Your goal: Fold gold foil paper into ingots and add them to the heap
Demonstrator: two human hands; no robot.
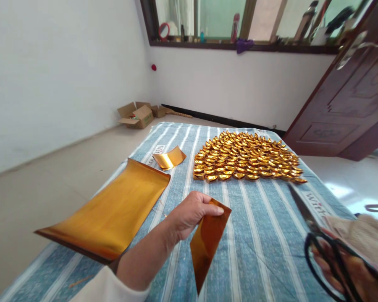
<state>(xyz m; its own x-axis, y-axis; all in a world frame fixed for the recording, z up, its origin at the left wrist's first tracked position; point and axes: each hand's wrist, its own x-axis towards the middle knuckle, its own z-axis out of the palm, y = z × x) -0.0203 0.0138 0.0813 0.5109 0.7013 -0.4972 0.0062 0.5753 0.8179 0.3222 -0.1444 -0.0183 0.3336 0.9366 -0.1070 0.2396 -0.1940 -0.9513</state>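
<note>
Between the thumb and fingers of my left hand (192, 212) is a strip of gold foil paper (208, 243), its lower end hanging down over the cloth. My right hand (349, 268), partly cut off at the lower right, is closed around the black handles of a pair of scissors (315, 226), whose blades point up and away. Left of my left arm lies a large curling gold foil sheet (113, 209). A smaller curved stack of gold foil pieces (170, 158) rests beyond it. Many folded gold foil ingots (245, 157) stand in rows farther back.
A blue-and-white striped cloth (239, 222) covers the work surface. Beige fabric (362, 235) lies at the right edge. Open cardboard boxes (138, 115) stand on the floor beyond, a brown door (343, 92) at right. Bottles and a red mirror (164, 30) line the windowsill.
</note>
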